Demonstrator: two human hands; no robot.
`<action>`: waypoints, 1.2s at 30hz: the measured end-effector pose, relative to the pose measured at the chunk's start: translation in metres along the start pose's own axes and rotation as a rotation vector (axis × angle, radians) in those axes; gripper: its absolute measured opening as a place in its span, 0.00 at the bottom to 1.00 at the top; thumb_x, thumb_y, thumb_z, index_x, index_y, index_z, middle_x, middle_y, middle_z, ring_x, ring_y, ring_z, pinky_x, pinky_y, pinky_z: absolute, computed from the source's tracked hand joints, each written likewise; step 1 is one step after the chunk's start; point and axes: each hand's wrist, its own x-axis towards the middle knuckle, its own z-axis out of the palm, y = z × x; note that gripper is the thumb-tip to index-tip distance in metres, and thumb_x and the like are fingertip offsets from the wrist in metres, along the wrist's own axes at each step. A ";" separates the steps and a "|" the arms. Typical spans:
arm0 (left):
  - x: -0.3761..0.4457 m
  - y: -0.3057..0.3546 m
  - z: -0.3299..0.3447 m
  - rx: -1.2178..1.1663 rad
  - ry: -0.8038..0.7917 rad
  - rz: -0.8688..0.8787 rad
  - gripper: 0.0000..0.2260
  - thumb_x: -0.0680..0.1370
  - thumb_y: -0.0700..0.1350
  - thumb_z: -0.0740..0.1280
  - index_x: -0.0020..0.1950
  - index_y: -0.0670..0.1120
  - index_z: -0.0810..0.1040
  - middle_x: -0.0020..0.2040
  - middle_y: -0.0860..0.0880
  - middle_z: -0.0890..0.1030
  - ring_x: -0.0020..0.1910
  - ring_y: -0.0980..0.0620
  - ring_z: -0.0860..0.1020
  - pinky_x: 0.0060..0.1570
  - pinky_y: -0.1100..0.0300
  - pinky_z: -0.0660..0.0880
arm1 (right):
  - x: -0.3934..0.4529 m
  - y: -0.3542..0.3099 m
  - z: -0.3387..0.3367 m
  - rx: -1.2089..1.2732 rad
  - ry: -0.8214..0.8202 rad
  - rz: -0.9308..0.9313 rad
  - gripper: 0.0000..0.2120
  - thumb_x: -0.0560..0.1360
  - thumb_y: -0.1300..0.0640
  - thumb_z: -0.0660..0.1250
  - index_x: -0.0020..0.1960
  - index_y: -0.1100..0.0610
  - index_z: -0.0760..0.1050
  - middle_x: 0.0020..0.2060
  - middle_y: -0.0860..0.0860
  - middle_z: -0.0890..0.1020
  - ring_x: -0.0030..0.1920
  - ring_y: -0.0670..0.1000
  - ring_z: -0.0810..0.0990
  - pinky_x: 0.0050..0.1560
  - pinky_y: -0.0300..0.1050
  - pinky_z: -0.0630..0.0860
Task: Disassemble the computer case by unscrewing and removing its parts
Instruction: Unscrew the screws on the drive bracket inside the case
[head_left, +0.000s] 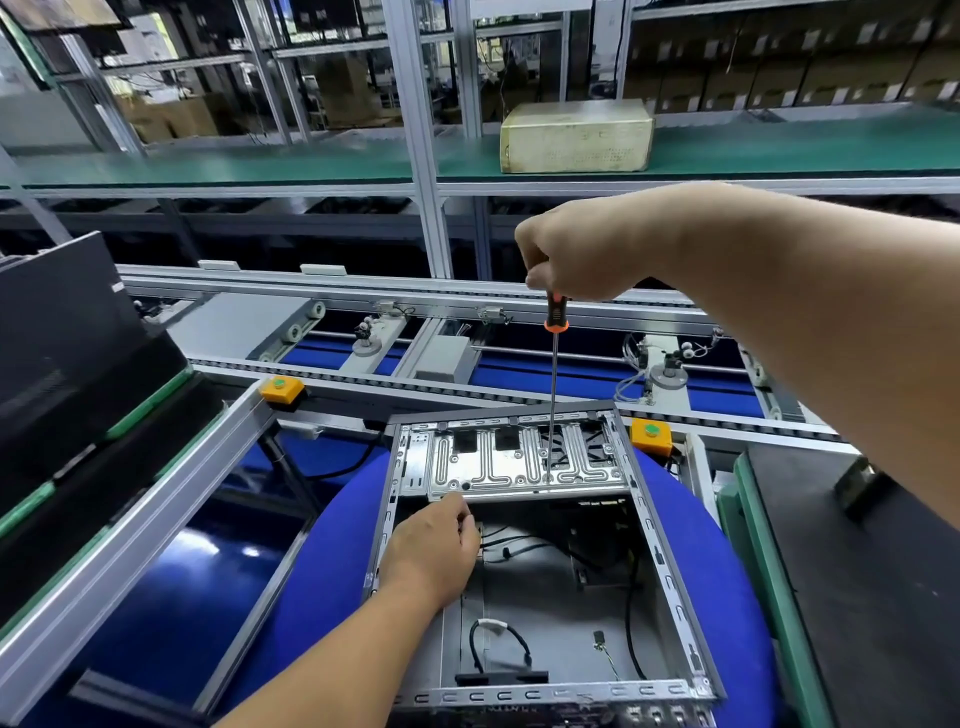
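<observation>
Overhead, the right hand (582, 254) is clenching the screwdriver (554, 384) upright, its tip resting on the metal bracket (498, 462) inside the open computer case (670, 566), which is sitting on a blue pad (311, 582); the left hand (434, 545), fingers curled, is gripping the bracket's near edge.

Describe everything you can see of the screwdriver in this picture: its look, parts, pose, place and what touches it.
The screwdriver has a black and orange handle with an orange collar and a long, thin, bare metal shaft. It stands nearly upright. The right hand holds the top of its handle from above, hiding most of it. Its tip reaches down onto the silver ribbed metal bracket at the far end of the open computer case. The tip itself is too small to make out.
</observation>
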 end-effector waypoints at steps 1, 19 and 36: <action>0.000 0.000 0.000 0.003 0.000 0.001 0.06 0.83 0.53 0.59 0.46 0.56 0.71 0.38 0.57 0.78 0.37 0.57 0.77 0.38 0.55 0.76 | -0.001 0.000 -0.002 0.046 -0.018 -0.023 0.03 0.83 0.51 0.63 0.51 0.49 0.75 0.46 0.48 0.79 0.43 0.50 0.77 0.37 0.48 0.69; -0.001 0.001 -0.002 -0.004 0.001 -0.004 0.07 0.83 0.53 0.59 0.46 0.56 0.72 0.39 0.57 0.78 0.38 0.57 0.77 0.37 0.56 0.73 | -0.005 -0.010 -0.011 -0.195 -0.158 0.105 0.22 0.86 0.46 0.54 0.43 0.59 0.75 0.36 0.54 0.80 0.32 0.51 0.76 0.31 0.45 0.68; -0.002 0.001 -0.002 -0.001 0.001 -0.012 0.08 0.83 0.53 0.59 0.45 0.56 0.71 0.38 0.57 0.78 0.37 0.56 0.77 0.35 0.57 0.71 | -0.010 -0.004 -0.015 0.040 -0.140 -0.042 0.09 0.78 0.59 0.68 0.48 0.44 0.81 0.45 0.43 0.82 0.43 0.45 0.78 0.37 0.43 0.69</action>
